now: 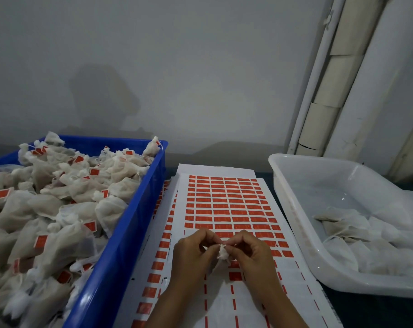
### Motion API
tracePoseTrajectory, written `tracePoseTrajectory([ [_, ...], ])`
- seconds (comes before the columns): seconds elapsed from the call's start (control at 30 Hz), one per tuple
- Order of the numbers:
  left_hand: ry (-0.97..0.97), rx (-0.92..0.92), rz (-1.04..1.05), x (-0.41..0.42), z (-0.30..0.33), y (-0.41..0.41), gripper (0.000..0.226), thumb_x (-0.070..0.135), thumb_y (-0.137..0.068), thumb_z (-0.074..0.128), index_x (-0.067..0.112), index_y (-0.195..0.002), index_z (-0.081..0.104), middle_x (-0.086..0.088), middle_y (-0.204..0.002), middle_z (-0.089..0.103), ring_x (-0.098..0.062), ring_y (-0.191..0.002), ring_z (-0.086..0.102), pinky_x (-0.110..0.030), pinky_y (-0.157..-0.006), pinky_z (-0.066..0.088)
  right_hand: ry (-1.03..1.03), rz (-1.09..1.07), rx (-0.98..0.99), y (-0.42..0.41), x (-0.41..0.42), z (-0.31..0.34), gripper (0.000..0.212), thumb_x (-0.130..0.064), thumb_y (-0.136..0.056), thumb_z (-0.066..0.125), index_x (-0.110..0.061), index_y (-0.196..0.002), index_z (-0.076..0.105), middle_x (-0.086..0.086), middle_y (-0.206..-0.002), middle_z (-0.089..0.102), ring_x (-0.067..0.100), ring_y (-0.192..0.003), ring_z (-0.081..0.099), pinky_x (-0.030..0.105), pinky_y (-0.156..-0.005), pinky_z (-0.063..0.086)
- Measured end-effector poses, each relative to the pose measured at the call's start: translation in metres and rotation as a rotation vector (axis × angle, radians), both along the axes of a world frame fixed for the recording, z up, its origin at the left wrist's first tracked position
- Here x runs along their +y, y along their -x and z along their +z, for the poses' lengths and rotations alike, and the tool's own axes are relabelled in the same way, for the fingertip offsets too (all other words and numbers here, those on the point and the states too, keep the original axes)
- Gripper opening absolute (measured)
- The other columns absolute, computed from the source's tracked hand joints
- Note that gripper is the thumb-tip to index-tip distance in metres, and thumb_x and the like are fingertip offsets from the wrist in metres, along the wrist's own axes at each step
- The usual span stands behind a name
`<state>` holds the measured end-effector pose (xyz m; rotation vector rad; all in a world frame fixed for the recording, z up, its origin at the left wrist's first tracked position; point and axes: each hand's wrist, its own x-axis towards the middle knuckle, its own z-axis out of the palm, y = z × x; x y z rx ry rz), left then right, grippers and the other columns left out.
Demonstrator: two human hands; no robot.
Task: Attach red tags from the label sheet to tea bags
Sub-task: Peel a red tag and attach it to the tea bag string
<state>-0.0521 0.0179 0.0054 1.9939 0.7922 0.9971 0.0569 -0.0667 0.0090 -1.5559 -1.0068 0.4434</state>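
Note:
A white label sheet (224, 200) with rows of red tags lies in the middle of the table. Just above its near half, my left hand (193, 259) and my right hand (250, 254) meet fingertip to fingertip. Between them they pinch the gathered top of a small white tea bag (222, 253). Most of the bag is hidden by my fingers. I cannot tell whether a red tag is between the fingertips.
A blue crate (127, 235) on the left is heaped with tagged tea bags. A clear plastic tub (293, 209) on the right holds several untagged bags. More label sheets lie under the top one. A grey wall stands behind.

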Motion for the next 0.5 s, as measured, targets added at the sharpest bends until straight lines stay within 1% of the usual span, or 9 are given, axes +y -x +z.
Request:
tracePoseTrajectory([
  [0.1,0.003,0.016,0.007,-0.0009,-0.001,-0.0008,0.013,0.027,-0.081,0.067,0.034,-0.074,0.059,0.024,-0.075,0.062,0.003,-0.074,0.061,-0.004,-0.063,0.047,-0.013,-0.003,0.042,0.002,0.001,-0.0009,0.009,-0.016,-0.088,0.058,-0.02,-0.08,0.063,-0.01,-0.076,0.067,0.009,-0.078,0.064,0.015,-0.068,0.053],
  [0.2,0.038,0.03,0.02,-0.0015,-0.0021,-0.0024,0.01,0.031,-0.083,0.065,0.032,-0.078,0.057,0.021,-0.079,0.063,0.0,-0.074,0.062,-0.004,-0.062,0.047,-0.012,-0.047,0.11,0.0039,0.0024,-0.0016,0.007,-0.021,-0.088,0.056,-0.022,-0.083,0.061,-0.01,-0.077,0.066,0.005,-0.079,0.064,0.011,-0.065,0.051],
  [0.3,0.08,0.046,-0.006,-0.0018,-0.0027,-0.0039,0.009,0.031,-0.085,0.062,0.031,-0.081,0.054,0.02,-0.082,0.062,0.0,-0.076,0.061,-0.004,-0.06,0.047,-0.001,-0.089,0.164,0.0019,0.0033,-0.0022,0.007,-0.019,-0.089,0.055,-0.02,-0.085,0.059,-0.007,-0.08,0.066,0.011,-0.077,0.065,0.01,-0.062,0.05],
  [0.4,0.094,0.051,-0.053,-0.0024,-0.0006,-0.0043,0.008,0.031,-0.086,0.061,0.029,-0.083,0.053,0.02,-0.085,0.062,-0.001,-0.079,0.061,-0.008,-0.066,0.05,0.013,-0.113,0.171,-0.0002,0.0035,-0.0014,0.008,-0.017,-0.09,0.054,-0.021,-0.084,0.058,-0.005,-0.082,0.065,0.012,-0.077,0.065,0.01,-0.059,0.05],
  [0.5,0.101,0.066,-0.139,-0.0019,0.0012,-0.0021,0.008,0.028,-0.086,0.061,0.028,-0.089,0.054,0.018,-0.091,0.061,-0.005,-0.086,0.061,-0.012,-0.074,0.052,0.012,-0.161,0.141,-0.0011,0.0043,-0.0003,0.012,-0.016,-0.09,0.053,-0.024,-0.081,0.056,-0.007,-0.082,0.063,0.011,-0.076,0.063,0.006,-0.056,0.048],
])
